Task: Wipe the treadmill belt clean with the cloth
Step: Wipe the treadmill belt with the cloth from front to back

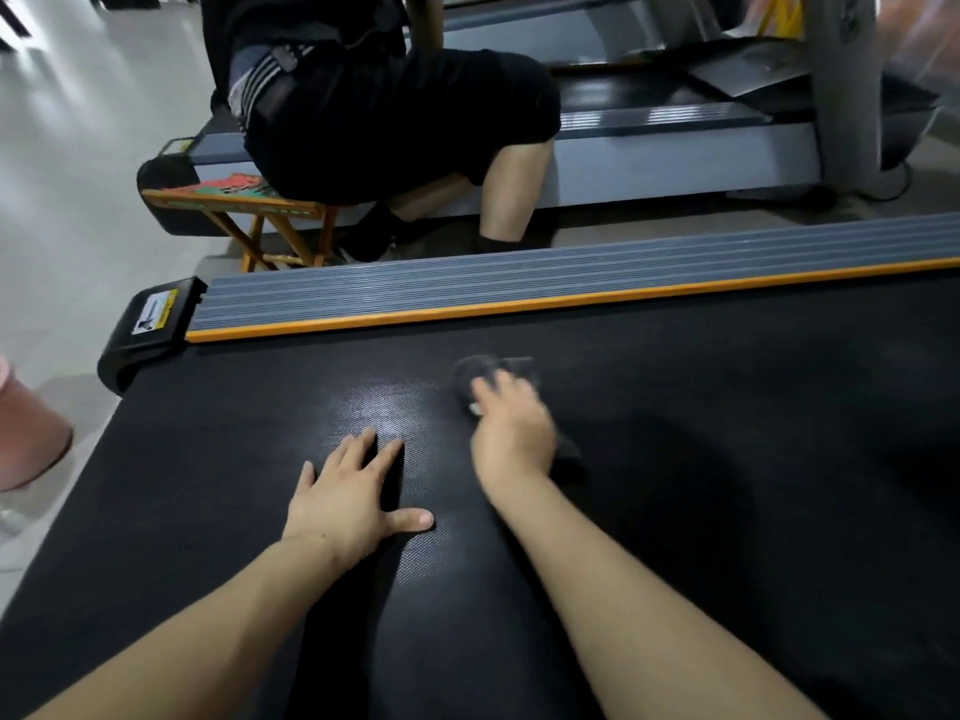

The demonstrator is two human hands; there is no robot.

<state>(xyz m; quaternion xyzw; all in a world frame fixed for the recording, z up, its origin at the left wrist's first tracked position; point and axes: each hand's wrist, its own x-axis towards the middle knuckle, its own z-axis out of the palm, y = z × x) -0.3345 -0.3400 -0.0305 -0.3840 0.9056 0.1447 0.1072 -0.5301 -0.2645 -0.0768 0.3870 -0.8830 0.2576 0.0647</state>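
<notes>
Head view, looking down along a black treadmill belt [727, 459]. Left hand [348, 491] flat on the belt, fingers [387, 459] spread and straight, thumb out to the side, holding nothing. Right hand [511, 433] just beside it and a little farther ahead, blurred, pressed down on a dark cloth [493, 371]; cloth bunched under and ahead of the hand, on the belt near the far side rail; fingers curled over it, exact grip hard to tell through the blur. Pale sheen on the belt between and ahead of the two hands.

Edges: grey ribbed side rail [519, 283] with an orange strip [545, 304] bordering the belt on the far side; black end cap [150, 324] with a yellow-and-white label at the left end of the rail. Wide bare belt to the right of the cloth and behind both forearms. Belt's left edge dropping off to a pale floor [78, 174].

Beyond the rail: another person [395, 122] in dark shorts seated on a small wooden folding stool [249, 210], beside a second treadmill [649, 148]. Pinkish bucket-like object [26, 433] at the left edge, partly cut off.
</notes>
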